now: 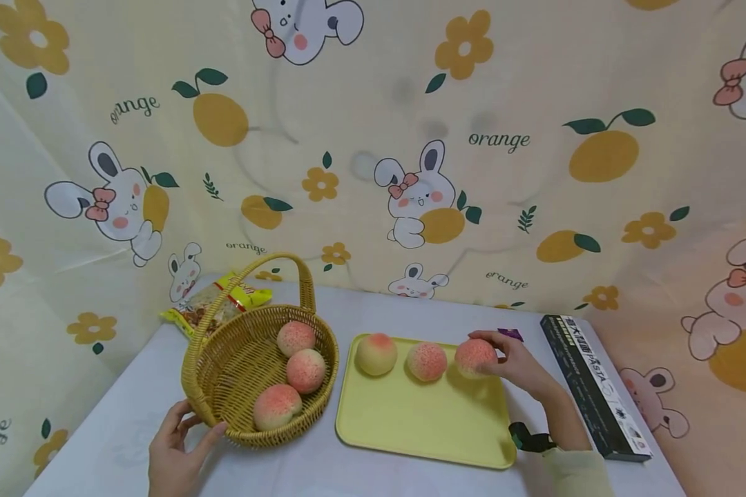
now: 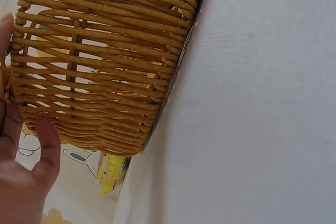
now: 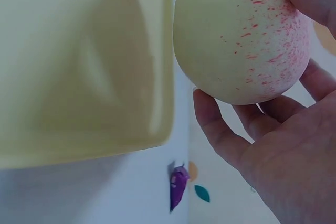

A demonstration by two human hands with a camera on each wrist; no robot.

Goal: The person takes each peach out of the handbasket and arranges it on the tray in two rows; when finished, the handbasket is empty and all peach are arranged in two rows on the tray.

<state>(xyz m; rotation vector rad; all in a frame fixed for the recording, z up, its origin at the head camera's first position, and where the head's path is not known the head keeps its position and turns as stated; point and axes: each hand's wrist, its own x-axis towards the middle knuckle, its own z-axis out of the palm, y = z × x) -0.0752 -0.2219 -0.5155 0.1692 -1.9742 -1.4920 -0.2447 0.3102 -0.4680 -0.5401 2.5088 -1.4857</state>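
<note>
Cloth [image 1: 348, 103]: printed backdrop behind the table [image 1: 124, 414].

Basket [image 1: 233, 362]: woven, left side of the table, arched handle [image 1: 307, 293] overhead. It should be light and springy; handle or rim gives the surest hold.

Tray [image 1: 423, 428]: yellow, shallow, right of the basket. Probably stiff; lift by opposite edges.

Box [image 1: 597, 393]: long, dark, lying right of the tray.

Bag [image 1: 195, 307]: behind the basket, partly hidden.

Left hand [image 1: 183, 452]: holds the basket at its near left side, fingers at the rim, thumb spread from them along the outer wall.

Right hand [image 1: 516, 362]: thumb and fingers clamped around one peach [image 1: 473, 357] at the tray's far right corner. Whether this peach touches the tray cannot be told.

Other peaches: two [image 1: 376, 355] [image 1: 427, 362] stand on the tray's far half, apart; three [image 1: 295, 339] [image 1: 306, 371] [image 1: 277, 406] lie along the basket's right side. Judged light, with slight give; round, so liable to roll. Grasp across the widest part with spread fingertips; avoid hard squeezing, which may dent the surface.

Packet [image 1: 511, 334]: purple, just beyond the tray's far right corner.
</note>
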